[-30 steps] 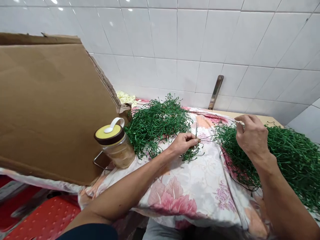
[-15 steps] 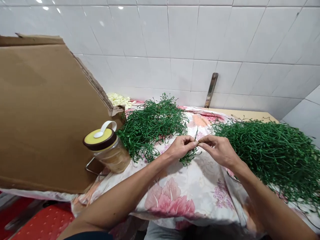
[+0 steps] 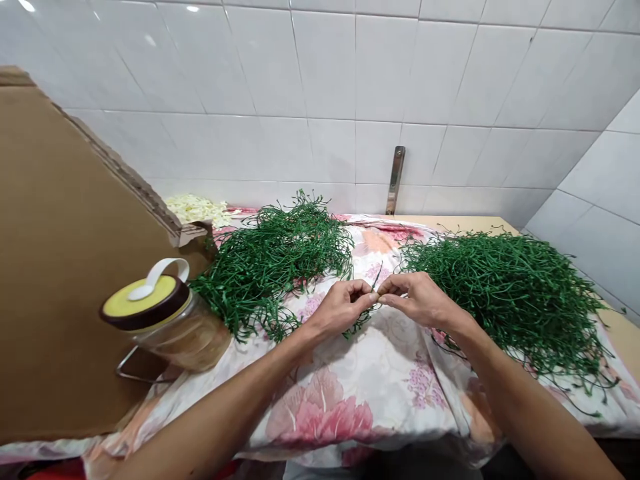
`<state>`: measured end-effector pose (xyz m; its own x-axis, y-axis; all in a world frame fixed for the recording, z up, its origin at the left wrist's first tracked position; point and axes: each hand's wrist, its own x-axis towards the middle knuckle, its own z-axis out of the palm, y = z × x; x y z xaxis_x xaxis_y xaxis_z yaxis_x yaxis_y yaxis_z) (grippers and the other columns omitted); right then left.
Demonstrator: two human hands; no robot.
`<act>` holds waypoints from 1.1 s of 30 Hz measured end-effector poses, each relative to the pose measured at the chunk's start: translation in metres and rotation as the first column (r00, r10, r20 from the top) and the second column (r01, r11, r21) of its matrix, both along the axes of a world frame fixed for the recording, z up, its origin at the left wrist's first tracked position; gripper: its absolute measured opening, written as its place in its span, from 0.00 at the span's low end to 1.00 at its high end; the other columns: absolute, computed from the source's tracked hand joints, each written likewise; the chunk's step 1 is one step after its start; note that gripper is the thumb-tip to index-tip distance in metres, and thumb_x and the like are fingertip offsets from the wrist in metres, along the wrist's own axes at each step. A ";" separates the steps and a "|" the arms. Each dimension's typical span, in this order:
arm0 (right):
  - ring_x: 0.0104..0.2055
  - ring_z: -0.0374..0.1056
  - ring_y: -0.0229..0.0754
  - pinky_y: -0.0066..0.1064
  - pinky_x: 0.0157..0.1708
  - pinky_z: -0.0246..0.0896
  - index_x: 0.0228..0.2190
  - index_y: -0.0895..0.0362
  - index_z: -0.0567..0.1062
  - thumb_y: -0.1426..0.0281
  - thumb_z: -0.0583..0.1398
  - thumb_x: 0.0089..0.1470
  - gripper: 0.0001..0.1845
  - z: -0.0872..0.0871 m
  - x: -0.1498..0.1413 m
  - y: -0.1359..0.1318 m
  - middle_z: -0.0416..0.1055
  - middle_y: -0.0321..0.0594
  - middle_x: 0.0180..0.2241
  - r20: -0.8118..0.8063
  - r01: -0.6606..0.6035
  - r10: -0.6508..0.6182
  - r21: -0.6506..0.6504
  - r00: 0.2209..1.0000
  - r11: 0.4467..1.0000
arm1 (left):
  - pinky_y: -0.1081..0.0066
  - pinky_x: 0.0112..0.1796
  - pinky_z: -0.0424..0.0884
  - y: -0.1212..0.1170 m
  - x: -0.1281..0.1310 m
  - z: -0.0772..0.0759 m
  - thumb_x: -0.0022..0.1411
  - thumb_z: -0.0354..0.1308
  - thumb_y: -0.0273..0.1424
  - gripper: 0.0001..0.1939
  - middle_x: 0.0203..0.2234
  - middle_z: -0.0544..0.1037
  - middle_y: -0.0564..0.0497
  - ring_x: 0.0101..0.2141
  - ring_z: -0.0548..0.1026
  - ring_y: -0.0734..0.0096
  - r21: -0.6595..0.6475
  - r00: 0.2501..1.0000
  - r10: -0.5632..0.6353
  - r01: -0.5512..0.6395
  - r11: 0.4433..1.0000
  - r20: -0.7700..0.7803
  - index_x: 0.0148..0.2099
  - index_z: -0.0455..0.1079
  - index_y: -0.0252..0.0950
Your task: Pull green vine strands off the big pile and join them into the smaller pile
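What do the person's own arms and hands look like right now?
Left hand and right hand are ungloved, five-fingered human hands. Both forearms are bare as far as the view shows: no sleeve, watch, bracelet or cable visible. Fingertips partly hidden.

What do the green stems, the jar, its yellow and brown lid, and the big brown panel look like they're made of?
Green stems: possibly plastic or coated wire, given their even green and slight sheen; I can't be sure.
Jar: clear plastic or glass, glossy and see-through.
Lid: likely plastic, smooth and evenly coloured.
Brown panel: cardboard, matte, with a rough, torn edge.
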<state>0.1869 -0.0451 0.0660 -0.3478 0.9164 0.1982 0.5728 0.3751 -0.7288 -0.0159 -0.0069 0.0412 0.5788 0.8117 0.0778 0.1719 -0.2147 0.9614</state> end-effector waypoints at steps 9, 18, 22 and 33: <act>0.24 0.61 0.34 0.26 0.27 0.53 0.32 0.57 0.79 0.70 0.59 0.58 0.08 -0.009 -0.007 0.001 0.72 0.32 0.23 0.007 0.099 -0.100 0.060 0.995 0.993 | 0.73 0.28 0.55 0.003 0.001 -0.002 0.58 0.59 0.40 0.15 0.22 0.62 0.56 0.26 0.59 0.76 0.027 0.998 0.051 -0.052 0.998 0.035 0.27 0.64 0.34; 0.32 0.72 0.41 0.29 0.33 0.62 0.37 0.55 0.82 0.67 0.60 0.59 0.10 -0.013 -0.009 0.002 0.80 0.38 0.32 0.006 0.129 -0.130 0.081 0.991 0.988 | 0.73 0.27 0.54 0.005 -0.001 -0.007 0.58 0.59 0.39 0.15 0.21 0.63 0.56 0.24 0.59 0.77 0.016 0.996 0.052 -0.053 0.998 0.078 0.28 0.66 0.34; 0.31 0.73 0.41 0.30 0.32 0.63 0.35 0.54 0.82 0.67 0.60 0.59 0.10 -0.012 -0.010 0.001 0.81 0.37 0.31 0.027 0.153 -0.157 0.116 0.987 0.981 | 0.73 0.27 0.53 0.004 -0.002 -0.007 0.59 0.59 0.38 0.14 0.21 0.63 0.57 0.24 0.58 0.77 0.025 0.996 0.058 -0.060 0.998 0.069 0.28 0.66 0.34; 0.30 0.72 0.40 0.29 0.31 0.61 0.34 0.55 0.81 0.66 0.60 0.59 0.09 -0.007 -0.013 -0.003 0.79 0.37 0.29 0.009 0.168 -0.170 0.100 0.985 0.981 | 0.73 0.28 0.55 0.008 -0.002 -0.005 0.59 0.60 0.41 0.16 0.21 0.63 0.56 0.26 0.59 0.76 0.039 0.994 0.075 -0.079 0.996 0.076 0.28 0.66 0.33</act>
